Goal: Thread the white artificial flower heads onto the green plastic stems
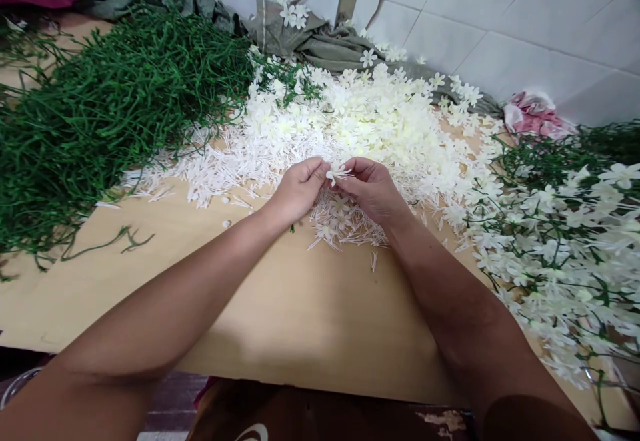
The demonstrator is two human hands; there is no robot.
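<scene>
1. Closest to me there's the near edge of the surface, topped with plain tan cardboard (300, 321), and both forearms reach in over it.
2. A bit further in, one small white strand bundle (373, 262) lies on its own, and a couple of loose green stems (135, 241) sit toward the left edge.
3. Then the hands, about mid-surface. Left hand (300, 188): thumb and fingertips pinched together on the petal side of a single white flower (334, 174). Right hand (375, 191): thumb and finger closed on the thin strands poking out of that same flower. So it's held up between the two, above a small patch of flowers and strands.
4. Right edge: a big messy heap of white flowers on green stems (555, 241).
5. Left edge, running to the far left corner: a thick pile of bare green stems (125, 88).
6. Past the hands, loose white strands (220, 161) spread out, with a mound of white blossoms (370, 111) toward the far edge.
7. Far edge: crumpled grey-green cloth (330, 48), plus a pink-and-white cloth (537, 114) by the far right corner, against a white tiled wall (500, 8).
</scene>
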